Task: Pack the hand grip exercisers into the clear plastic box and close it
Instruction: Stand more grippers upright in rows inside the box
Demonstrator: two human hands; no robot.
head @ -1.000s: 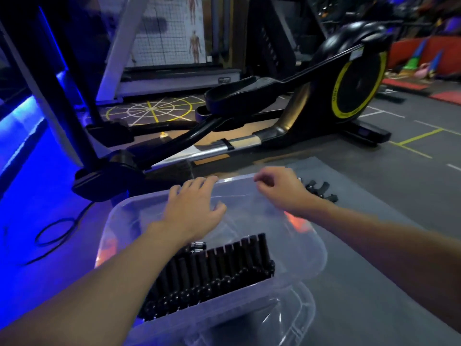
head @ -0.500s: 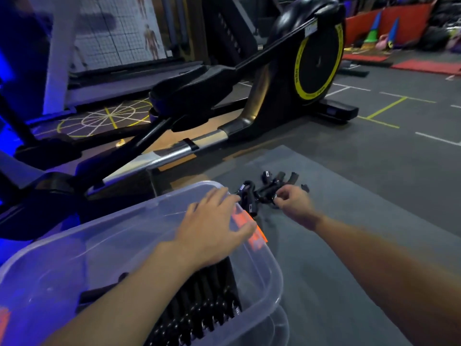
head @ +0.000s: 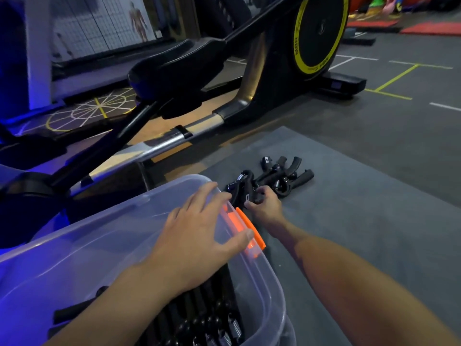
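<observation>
Nearest the camera, a clear plastic box (head: 264, 290) sits at the lower left on a grey floor mat (head: 361, 221). Inside it, a row of black hand grip exercisers (head: 212, 318) stands packed side by side, their metal springs showing near the box's front wall. A clear lid (head: 87, 245) lies tilted over the left and middle of the box, leaving the packed row at the right front exposed.

The person's left hand (head: 197, 236) rests flat on the lid near the box's right edge, fingers spread and released, grasping nothing. The thumb tip touches an orange latch (head: 249, 228) on the box's right rim.

Just beyond the latch, the right hand (head: 264, 206) reaches out over the mat, forearm bare. Its grip is clenched around the handle of one loose hand grip exerciser (head: 245, 189) at the near edge of a small pile (head: 284, 174). The pile lies on the mat just beside the box's far right corner; its black handles point in different directions and the exact count is hard to tell.

Farther back, a black elliptical trainer (head: 189, 71) with a yellow-ringed flywheel (head: 320, 33) stands on the dark gym floor, which carries yellow and white lines. At the far left, blue light falls on a white post and a wall chart.
</observation>
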